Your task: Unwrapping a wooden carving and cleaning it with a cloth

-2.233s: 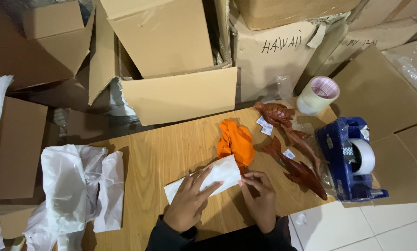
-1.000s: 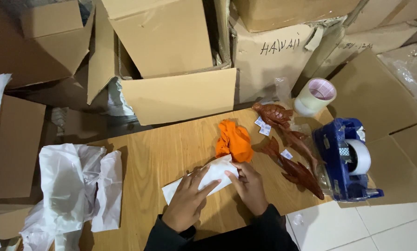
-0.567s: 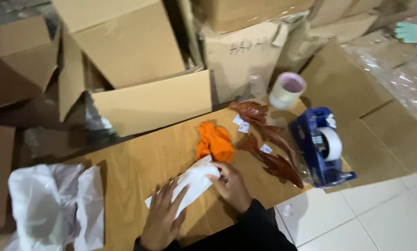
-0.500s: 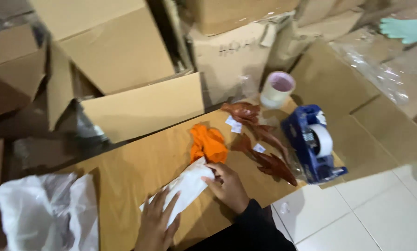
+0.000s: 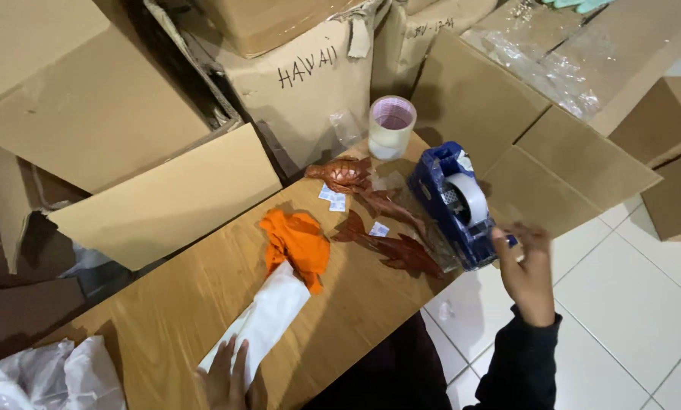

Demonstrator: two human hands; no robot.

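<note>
Meanwhile, left hand [image 5: 226,373] flat with fingers spread on white paper wrap [image 5: 263,322], long axis diagonal, upper end touching orange cloth [image 5: 298,240] on counter [image 5: 165,304], right hand [image 5: 526,267] fingers loosely spread beside blue tape dispenser [image 5: 454,203], right of cloth.

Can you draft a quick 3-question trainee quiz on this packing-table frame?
1. True or false: the left hand rests on the white paper-wrapped bundle.
2. Which thing is the right hand nearest to? A) roll of tape B) blue tape dispenser C) orange cloth
3. What lies between the orange cloth and the dispenser on the wooden table?

Key
1. True.
2. B; the fingers are at its near end, contact unclear.
3. Reddish-brown carved animal figures, a turtle among them, with small white tags.
</note>
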